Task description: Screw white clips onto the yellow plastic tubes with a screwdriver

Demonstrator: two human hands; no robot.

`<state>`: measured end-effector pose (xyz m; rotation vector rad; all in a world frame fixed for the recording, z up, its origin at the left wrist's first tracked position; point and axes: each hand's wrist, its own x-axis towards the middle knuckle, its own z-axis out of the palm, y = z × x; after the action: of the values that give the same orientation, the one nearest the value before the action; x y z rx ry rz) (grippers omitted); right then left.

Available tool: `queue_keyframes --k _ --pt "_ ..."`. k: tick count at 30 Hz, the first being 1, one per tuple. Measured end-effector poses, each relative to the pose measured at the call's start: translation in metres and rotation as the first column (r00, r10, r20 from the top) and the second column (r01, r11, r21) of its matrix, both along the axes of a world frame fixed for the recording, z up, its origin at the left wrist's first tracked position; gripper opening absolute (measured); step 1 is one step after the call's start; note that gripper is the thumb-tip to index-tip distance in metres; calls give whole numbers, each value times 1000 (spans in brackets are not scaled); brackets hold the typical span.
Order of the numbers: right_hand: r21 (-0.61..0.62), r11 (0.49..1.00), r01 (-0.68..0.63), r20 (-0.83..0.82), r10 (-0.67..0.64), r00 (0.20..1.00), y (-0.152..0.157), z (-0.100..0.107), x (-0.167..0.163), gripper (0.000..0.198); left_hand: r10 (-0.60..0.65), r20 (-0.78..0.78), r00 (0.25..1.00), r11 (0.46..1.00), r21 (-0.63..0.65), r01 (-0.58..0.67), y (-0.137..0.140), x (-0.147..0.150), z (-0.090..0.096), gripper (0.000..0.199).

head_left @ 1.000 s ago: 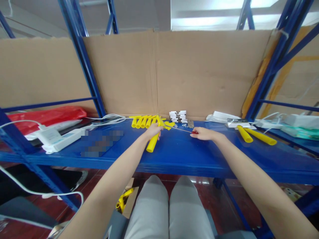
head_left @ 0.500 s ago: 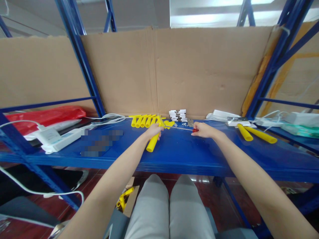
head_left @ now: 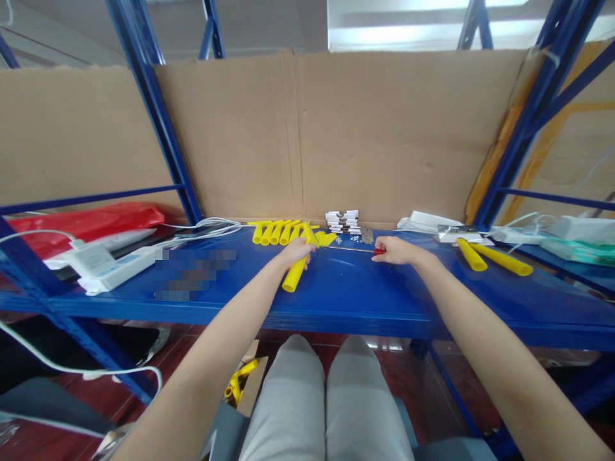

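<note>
My left hand is closed around a yellow tool with a thick, tube-like handle, its round end tilted toward me. My right hand grips the red handle of a screwdriver. The thin metal shaft points left, and its tip is at the head of the yellow tool; whether it touches is too small to tell. Just behind my left hand lies a row of several similar yellow tools. Small yellow pieces lie by the screwdriver's tip.
A stack of white-and-dark packets stands at the back by the cardboard wall. Two yellow handles lie to the right on the blue shelf. A white power strip is at the left. Below, a box holds yellow parts.
My right hand and the screwdriver have shifted very slightly to the right. My left hand keeps the yellow tool in nearly the same place.
</note>
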<state>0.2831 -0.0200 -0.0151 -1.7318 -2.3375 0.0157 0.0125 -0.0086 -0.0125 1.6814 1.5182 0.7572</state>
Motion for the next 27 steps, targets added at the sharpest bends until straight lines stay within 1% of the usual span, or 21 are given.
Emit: queue_keyframes --k 6,11,13,15,18,22,24,27 --pt "-47 998 -45 -4 45 999 6 -7 3 9 -27 8 1000 1000 9 27 2 -1 -1 9" --pt "-53 993 -105 -19 104 994 11 -12 -8 12 -64 71 995 998 6 63 6 1 -4 10" --pt "-17 994 -110 4 110 994 13 -13 -18 13 -78 81 994 997 11 77 6 2 -4 8" --pt "47 992 -118 37 116 993 16 -13 -32 14 -84 76 994 996 17 83 5 3 -4 7" --pt "123 977 -176 38 172 984 22 -13 -58 13 -86 73 994 996 19 85 3 4 -4 6" --pt "159 966 -203 -63 215 974 32 -13 -93 12 -117 76 990 993 31 115 4 5 -5 6" --pt "159 971 -178 -93 194 977 36 -13 -106 13 -131 79 988 991 37 128 5 5 -7 6" --pt "158 977 -143 -104 160 982 40 -14 -117 13 -129 90 988 991 34 127 7 5 -8 6"
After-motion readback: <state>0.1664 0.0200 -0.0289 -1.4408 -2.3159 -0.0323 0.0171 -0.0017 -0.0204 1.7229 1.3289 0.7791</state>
